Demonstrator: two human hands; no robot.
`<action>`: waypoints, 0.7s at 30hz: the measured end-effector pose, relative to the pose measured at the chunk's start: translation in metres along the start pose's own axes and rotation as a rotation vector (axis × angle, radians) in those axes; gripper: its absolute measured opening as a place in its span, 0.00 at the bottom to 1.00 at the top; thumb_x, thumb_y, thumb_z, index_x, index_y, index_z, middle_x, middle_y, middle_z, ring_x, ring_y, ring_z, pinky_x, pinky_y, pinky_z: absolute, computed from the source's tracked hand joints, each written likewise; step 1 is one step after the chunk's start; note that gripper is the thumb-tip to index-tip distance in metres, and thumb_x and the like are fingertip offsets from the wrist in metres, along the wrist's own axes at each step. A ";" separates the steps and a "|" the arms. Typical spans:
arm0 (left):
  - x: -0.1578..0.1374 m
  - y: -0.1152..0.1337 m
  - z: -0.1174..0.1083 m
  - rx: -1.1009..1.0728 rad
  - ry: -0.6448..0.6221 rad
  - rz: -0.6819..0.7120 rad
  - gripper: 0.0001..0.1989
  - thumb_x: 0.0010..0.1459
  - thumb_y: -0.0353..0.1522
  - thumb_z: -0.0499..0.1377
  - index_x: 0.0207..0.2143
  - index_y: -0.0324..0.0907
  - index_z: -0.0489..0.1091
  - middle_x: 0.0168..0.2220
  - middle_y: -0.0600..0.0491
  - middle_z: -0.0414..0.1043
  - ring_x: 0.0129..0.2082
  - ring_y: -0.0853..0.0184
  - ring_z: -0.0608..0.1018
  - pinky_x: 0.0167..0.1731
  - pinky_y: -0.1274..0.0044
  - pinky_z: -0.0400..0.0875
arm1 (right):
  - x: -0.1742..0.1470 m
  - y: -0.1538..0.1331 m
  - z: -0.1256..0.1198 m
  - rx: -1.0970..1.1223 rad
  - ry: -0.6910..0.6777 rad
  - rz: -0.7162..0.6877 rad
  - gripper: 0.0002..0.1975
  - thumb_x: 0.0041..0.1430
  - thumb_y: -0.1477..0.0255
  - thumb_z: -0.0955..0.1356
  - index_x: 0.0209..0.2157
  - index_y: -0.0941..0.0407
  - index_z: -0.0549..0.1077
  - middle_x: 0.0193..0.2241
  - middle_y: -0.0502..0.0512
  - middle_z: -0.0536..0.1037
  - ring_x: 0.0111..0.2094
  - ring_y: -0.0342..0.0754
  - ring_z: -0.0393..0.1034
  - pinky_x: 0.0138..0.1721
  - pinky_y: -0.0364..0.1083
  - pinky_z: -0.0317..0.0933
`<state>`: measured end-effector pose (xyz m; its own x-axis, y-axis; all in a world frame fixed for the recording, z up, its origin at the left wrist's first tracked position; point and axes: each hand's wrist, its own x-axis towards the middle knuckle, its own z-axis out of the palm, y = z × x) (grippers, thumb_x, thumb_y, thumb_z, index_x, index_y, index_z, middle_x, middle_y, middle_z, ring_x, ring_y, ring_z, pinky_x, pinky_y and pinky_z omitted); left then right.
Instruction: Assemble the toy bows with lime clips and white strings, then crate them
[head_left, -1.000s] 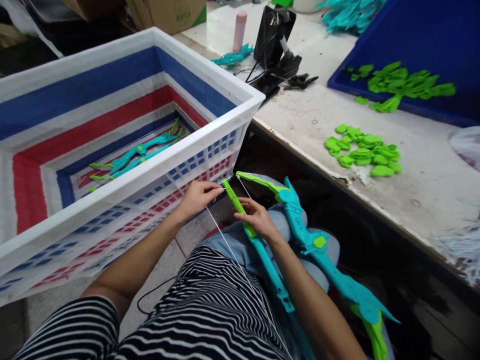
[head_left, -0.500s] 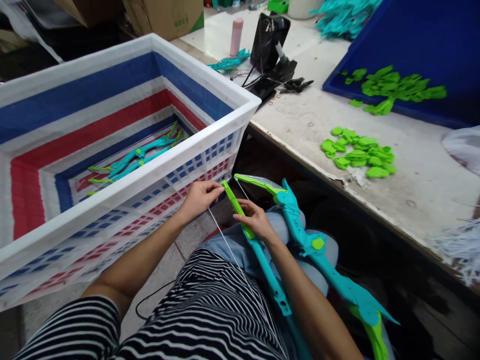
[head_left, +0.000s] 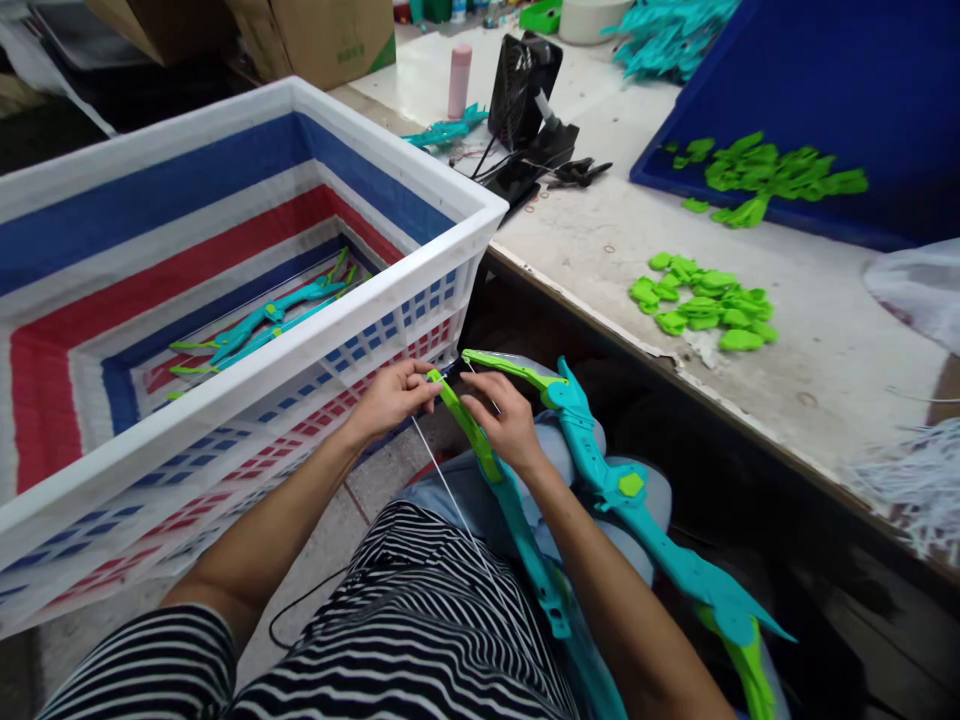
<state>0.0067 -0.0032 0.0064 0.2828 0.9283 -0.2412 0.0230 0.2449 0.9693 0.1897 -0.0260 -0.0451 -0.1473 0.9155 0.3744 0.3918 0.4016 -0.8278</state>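
A teal toy bow [head_left: 525, 535] with a lime-green limb rises from my lap, its tip up between my hands. My left hand [head_left: 394, 400] is closed in a pinch at that tip, on a white string [head_left: 454, 485] that runs down across my striped shirt. Just right of the tip is my right hand [head_left: 504, 415], thumb and fingers bent but apart, close to the green limb; its far fingers are partly hidden. Across my knees leans a second toy bow [head_left: 600, 470], teal with green limbs and a green hexagonal piece at its middle.
At the left stands a white plastic crate [head_left: 390, 290] with a striped liner and several toy bows [head_left: 277, 310] inside. The worktable [head_left: 585, 270] carries green pieces [head_left: 705, 305], a blue bin [head_left: 825, 90], a small black fan [head_left: 521, 90], a pink bottle [head_left: 459, 80] and white strings [head_left: 915, 490].
My right hand has come off the green limb and moved up toward its tip. My left hand has stayed at the tip, shifting slightly left with it. The view has turned a little right.
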 end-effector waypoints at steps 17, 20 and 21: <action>0.016 -0.011 0.008 0.109 0.037 0.111 0.12 0.46 0.36 0.65 0.29 0.39 0.67 0.24 0.57 0.70 0.22 0.74 0.71 0.21 0.82 0.63 | 0.055 -0.013 -0.010 -0.253 -0.073 -0.247 0.06 0.59 0.74 0.61 0.27 0.55 0.65 0.26 0.51 0.67 0.28 0.43 0.61 0.31 0.43 0.57; 0.017 -0.017 0.018 0.213 0.086 0.350 0.04 0.50 0.28 0.59 0.31 0.40 0.69 0.37 0.51 0.74 0.37 0.69 0.75 0.37 0.77 0.70 | 0.072 0.011 -0.036 -0.273 0.194 -0.065 0.07 0.58 0.73 0.61 0.26 0.55 0.63 0.24 0.50 0.66 0.27 0.43 0.59 0.31 0.44 0.57; 0.017 -0.017 0.021 0.243 0.075 0.420 0.06 0.51 0.27 0.56 0.33 0.40 0.70 0.40 0.50 0.75 0.40 0.68 0.75 0.42 0.75 0.69 | 0.077 0.017 -0.048 -0.271 0.319 -0.002 0.07 0.59 0.72 0.60 0.26 0.55 0.62 0.24 0.50 0.65 0.27 0.43 0.59 0.31 0.44 0.58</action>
<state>0.0312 0.0028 -0.0134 0.2465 0.9525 0.1788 0.1475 -0.2192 0.9645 0.2291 0.0504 -0.0106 0.1235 0.8440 0.5219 0.6228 0.3435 -0.7029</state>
